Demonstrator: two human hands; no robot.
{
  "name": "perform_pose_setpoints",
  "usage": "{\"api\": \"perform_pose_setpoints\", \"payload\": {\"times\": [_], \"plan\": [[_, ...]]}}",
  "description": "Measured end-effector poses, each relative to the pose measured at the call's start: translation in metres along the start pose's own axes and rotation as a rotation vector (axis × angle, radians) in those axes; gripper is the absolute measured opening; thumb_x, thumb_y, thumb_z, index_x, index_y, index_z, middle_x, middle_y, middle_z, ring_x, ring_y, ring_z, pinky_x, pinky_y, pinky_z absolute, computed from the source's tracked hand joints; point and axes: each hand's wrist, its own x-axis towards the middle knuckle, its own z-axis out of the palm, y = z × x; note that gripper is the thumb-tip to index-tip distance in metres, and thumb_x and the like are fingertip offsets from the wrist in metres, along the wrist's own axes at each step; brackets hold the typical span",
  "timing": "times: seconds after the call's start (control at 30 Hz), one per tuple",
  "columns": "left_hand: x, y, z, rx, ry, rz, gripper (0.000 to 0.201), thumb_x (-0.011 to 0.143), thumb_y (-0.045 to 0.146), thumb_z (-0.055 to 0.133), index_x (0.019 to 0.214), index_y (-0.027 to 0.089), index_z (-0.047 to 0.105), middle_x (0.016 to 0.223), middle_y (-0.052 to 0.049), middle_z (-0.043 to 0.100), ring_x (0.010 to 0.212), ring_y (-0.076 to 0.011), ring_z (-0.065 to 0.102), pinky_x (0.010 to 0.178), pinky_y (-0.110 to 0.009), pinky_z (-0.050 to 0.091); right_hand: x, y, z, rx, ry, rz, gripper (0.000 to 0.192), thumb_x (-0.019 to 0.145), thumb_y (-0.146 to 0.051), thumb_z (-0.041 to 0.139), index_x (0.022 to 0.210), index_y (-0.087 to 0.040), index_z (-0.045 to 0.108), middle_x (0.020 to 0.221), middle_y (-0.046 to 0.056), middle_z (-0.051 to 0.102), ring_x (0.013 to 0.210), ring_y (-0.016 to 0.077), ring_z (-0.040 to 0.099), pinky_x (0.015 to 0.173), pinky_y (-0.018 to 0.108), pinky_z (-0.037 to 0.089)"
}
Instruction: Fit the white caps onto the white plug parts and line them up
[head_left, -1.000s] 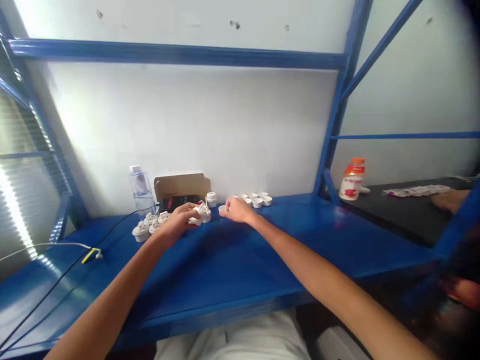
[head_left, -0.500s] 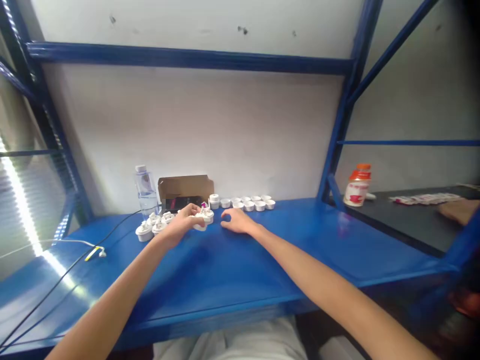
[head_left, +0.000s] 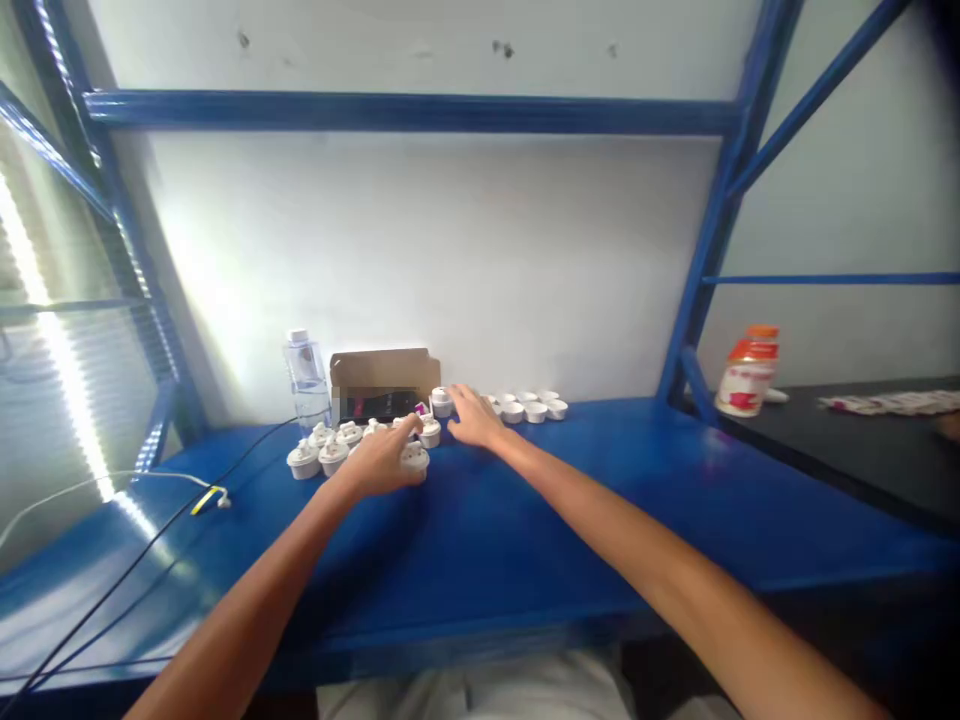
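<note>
My left hand (head_left: 386,462) is curled around a white round cup-shaped piece with small knobs on top (head_left: 415,458), at the front right of a group of similar pieces. Thumb and index finger lie along its side, and the palm hides part of the group. Beside that hand sit other knobbed white pieces (head_left: 304,460). My right hand (head_left: 474,416) reaches farther back with fingers apart, its fingertips next to a taller white round piece (head_left: 441,403). Whether they touch it I cannot tell. Right of that hand stand two rows of small white open cups (head_left: 535,411), partly covered by it.
An open cardboard box (head_left: 384,365) with a dark item inside stands against the wall. Left of it is a clear water bottle (head_left: 307,385). A black cable (head_left: 165,525) and a white cable (head_left: 169,474) cross the blue table (head_left: 525,540). An orange-capped bottle (head_left: 748,372) stands on the dark table at right.
My left hand has lowered its piece to the table beside the group. The right hand has moved back to the taller white piece and its fingers have stretched out. The view has shifted slightly.
</note>
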Motion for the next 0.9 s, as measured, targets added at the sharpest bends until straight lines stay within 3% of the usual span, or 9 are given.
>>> {"api": "perform_pose_setpoints", "payload": {"times": [0.13, 0.27, 0.43, 0.57, 0.67, 0.77, 0.9], "plan": [[-0.001, -0.008, -0.002, 0.231, 0.015, 0.006, 0.035, 0.065, 0.039, 0.071, 0.097, 0.025, 0.066, 0.096, -0.012, 0.066, 0.100, -0.0390, 0.058, 0.090, -0.048, 0.037, 0.024, 0.002, 0.006, -0.099, -0.088, 0.028, 0.061, 0.080, -0.015, 0.062, 0.140, -0.021, 0.047, 0.148, 0.016, 0.047, 0.140, 0.0337, 0.037, 0.110, 0.052, 0.029], [-0.003, -0.012, -0.005, 0.372, 0.048, -0.030, 0.033, 0.065, 0.037, 0.072, 0.094, 0.023, 0.065, 0.108, -0.014, 0.063, 0.114, -0.0405, 0.049, 0.101, -0.061, 0.027, 0.024, -0.001, 0.003, -0.093, -0.085, 0.020, 0.052, 0.085, -0.021, 0.061, 0.135, -0.018, 0.048, 0.138, 0.018, 0.056, 0.131, 0.0333, 0.047, 0.105, 0.048, 0.034], [-0.002, -0.015, -0.004, 0.393, 0.092, -0.078, 0.036, 0.071, 0.033, 0.070, 0.105, 0.025, 0.061, 0.113, -0.013, 0.062, 0.116, -0.0375, 0.047, 0.103, -0.061, 0.026, -0.006, -0.011, -0.021, -0.071, -0.039, 0.065, 0.033, 0.086, -0.034, 0.062, 0.114, -0.017, 0.057, 0.104, 0.016, 0.068, 0.101, 0.0322, 0.061, 0.081, 0.036, 0.042], [-0.001, -0.006, -0.002, 0.252, 0.146, 0.006, 0.034, 0.074, 0.035, 0.068, 0.105, 0.024, 0.061, 0.115, -0.012, 0.062, 0.114, -0.0361, 0.051, 0.101, -0.053, 0.033, -0.040, -0.019, -0.042, 0.027, -0.054, 0.097, 0.037, 0.080, -0.046, 0.068, 0.108, -0.023, 0.060, 0.093, 0.008, 0.067, 0.085, 0.0269, 0.062, 0.070, 0.032, 0.039], [-0.002, 0.011, 0.002, 0.005, 0.121, 0.147, 0.038, 0.078, 0.043, 0.067, 0.111, 0.025, 0.061, 0.114, -0.010, 0.064, 0.109, -0.0324, 0.056, 0.094, -0.043, 0.041, -0.053, -0.028, -0.048, 0.258, -0.087, 0.092, 0.029, 0.084, -0.051, 0.063, 0.096, -0.025, 0.063, 0.077, 0.002, 0.064, 0.074, 0.0219, 0.060, 0.066, 0.030, 0.039], [-0.005, 0.028, 0.007, -0.181, 0.081, 0.197, 0.045, 0.082, 0.044, 0.064, 0.122, 0.026, 0.055, 0.099, -0.007, 0.068, 0.092, -0.0270, 0.063, 0.083, -0.036, 0.044, -0.054, -0.039, -0.041, 0.726, -0.199, 0.181, 0.040, 0.095, -0.056, 0.042, 0.082, -0.022, 0.060, 0.067, 0.001, 0.060, 0.058, 0.0165, 0.055, 0.056, 0.029, 0.040], [-0.006, 0.038, 0.012, -0.068, 0.163, 0.150, 0.039, 0.093, 0.046, 0.049, 0.125, 0.024, 0.053, 0.091, -0.006, 0.068, 0.085, -0.0271, 0.063, 0.085, -0.037, 0.042, -0.051, -0.047, -0.028, 1.228, -0.371, 0.457, 0.049, 0.095, -0.062, 0.038, 0.076, -0.021, 0.055, 0.055, -0.001, 0.050, 0.044, 0.0117, 0.042, 0.042, 0.024, 0.032]]}}
